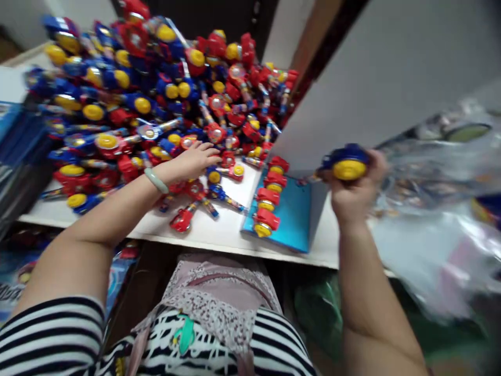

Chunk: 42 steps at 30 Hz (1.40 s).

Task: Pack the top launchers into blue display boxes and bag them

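Observation:
My right hand (352, 201) is closed around a blue plastic toy (349, 168) with a yellow disc, held up at the right beside a white upright panel. A thin stem sticks out of the toy to the left. My left hand (198, 159) reaches over the front of a big heap of red and blue toys (141, 104), its fingers stretched out and palm down. Whether it touches any of them cannot be made out. Several red toys (268, 201) with yellow parts stand in a row on a bright blue flat surface (293, 219) between my hands.
A white table (219, 230) carries the heap. The tall white panel (371, 68) rises at the right of the heap. Clear plastic bags (438, 250) lie at the far right, partly blurred. Blue flat packs (23, 141) are stacked at the left edge.

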Each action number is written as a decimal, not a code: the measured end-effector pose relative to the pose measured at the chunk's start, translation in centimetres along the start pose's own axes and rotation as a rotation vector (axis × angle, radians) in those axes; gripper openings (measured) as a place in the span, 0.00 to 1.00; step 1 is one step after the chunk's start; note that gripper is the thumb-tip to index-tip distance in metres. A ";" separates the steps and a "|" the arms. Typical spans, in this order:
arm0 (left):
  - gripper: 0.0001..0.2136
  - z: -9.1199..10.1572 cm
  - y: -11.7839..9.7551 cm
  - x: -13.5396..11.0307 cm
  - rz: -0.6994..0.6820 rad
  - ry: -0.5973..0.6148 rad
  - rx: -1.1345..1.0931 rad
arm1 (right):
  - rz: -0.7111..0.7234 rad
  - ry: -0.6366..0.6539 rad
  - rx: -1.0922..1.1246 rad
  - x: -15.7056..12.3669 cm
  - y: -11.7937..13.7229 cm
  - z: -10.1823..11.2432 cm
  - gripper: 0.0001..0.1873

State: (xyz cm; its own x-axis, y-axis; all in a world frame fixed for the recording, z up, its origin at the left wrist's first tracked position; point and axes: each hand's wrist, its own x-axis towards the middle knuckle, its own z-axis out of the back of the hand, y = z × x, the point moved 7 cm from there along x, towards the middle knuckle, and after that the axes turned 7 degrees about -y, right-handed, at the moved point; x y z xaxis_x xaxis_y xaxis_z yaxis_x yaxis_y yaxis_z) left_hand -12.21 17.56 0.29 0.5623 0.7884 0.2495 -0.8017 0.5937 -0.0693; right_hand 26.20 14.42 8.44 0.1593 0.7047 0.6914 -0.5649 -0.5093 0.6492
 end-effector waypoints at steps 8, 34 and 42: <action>0.18 -4.6 -0.8 2.4 0.025 0.263 0.340 | -0.130 0.198 -0.056 -2.9 -7.6 -5.1 0.36; 0.17 0.4 -9.1 4.5 0.409 -0.133 -1.380 | -0.128 0.715 -0.132 -3.5 -8.8 -7.2 0.42; 0.16 0.7 -15.4 10.2 0.281 -0.393 -1.158 | 0.011 0.369 -0.093 -0.7 2.6 -2.9 0.48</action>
State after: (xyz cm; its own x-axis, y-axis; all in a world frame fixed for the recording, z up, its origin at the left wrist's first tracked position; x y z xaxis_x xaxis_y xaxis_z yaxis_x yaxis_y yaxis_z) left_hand 5.68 16.35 4.57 0.1424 0.9275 0.3455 -0.1237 0.3630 -0.9235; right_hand 22.25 14.01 8.77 -0.1398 0.8384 0.5268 -0.6390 -0.4828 0.5988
